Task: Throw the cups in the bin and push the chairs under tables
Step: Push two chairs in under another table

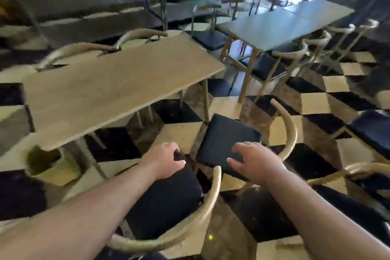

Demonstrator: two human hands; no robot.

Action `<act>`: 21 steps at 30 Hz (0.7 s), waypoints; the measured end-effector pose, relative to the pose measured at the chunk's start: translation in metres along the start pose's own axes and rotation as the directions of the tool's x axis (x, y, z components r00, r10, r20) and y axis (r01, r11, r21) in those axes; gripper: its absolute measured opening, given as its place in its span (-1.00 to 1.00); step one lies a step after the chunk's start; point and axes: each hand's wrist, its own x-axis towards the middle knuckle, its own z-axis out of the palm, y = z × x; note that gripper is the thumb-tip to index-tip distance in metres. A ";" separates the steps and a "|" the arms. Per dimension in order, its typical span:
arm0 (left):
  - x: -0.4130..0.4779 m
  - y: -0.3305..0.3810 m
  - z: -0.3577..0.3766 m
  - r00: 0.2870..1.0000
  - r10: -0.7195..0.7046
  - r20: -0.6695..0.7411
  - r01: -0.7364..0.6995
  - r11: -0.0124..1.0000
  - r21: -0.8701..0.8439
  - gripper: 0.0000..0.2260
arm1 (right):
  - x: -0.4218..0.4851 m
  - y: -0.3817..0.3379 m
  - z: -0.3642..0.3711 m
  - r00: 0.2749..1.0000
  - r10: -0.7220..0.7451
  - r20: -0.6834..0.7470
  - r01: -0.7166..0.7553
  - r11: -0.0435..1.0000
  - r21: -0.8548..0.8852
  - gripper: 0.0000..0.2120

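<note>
Two wooden chairs with black seat pads stand pulled out from the long wooden table [101, 93]. The near chair [166, 205] is right below me, its curved back towards me. The second chair [223, 133] stands slightly farther right, near the table's right end. My left hand [166, 160] is over the far corner of the near chair's seat with its fingers curled; whether it grips the seat is unclear. My right hand [253, 162] hovers over the near edge of the second chair's seat, fingers spread. No cups are in view.
A pale bin [50, 167] stands on the checkered floor by the table's near left leg. Two more chairs [76, 50] are tucked in at the table's far side. A second table [282, 23] with several chairs stands at the right. Another chair [371, 131] is at the right edge.
</note>
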 end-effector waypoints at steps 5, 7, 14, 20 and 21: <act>-0.043 -0.013 0.023 0.959 -0.282 -0.030 0.279 0.958 -0.067 -0.54 | 0.034 0.022 0.019 0.968 -0.216 0.124 0.217 0.976 0.006 -0.50; -0.061 -0.025 0.043 0.933 -0.359 -0.003 0.358 0.930 -0.079 -0.52 | 0.048 0.017 0.035 0.949 -0.273 0.159 0.275 0.961 0.009 -0.50; -0.100 -0.064 0.148 0.827 -0.507 0.244 0.547 0.827 -0.133 -0.18 | 0.081 -0.019 0.151 0.777 -0.434 0.457 0.506 0.862 -0.041 -0.30; -0.083 -0.094 0.220 0.851 -0.362 0.379 0.307 0.930 0.199 -0.36 | 0.101 -0.033 0.236 0.615 -0.386 0.688 0.654 0.737 -0.171 -0.21; -0.078 -0.098 0.224 0.859 -0.327 0.393 0.231 0.934 0.273 -0.51 | 0.102 -0.034 0.243 0.585 -0.376 0.718 0.694 0.691 -0.203 -0.31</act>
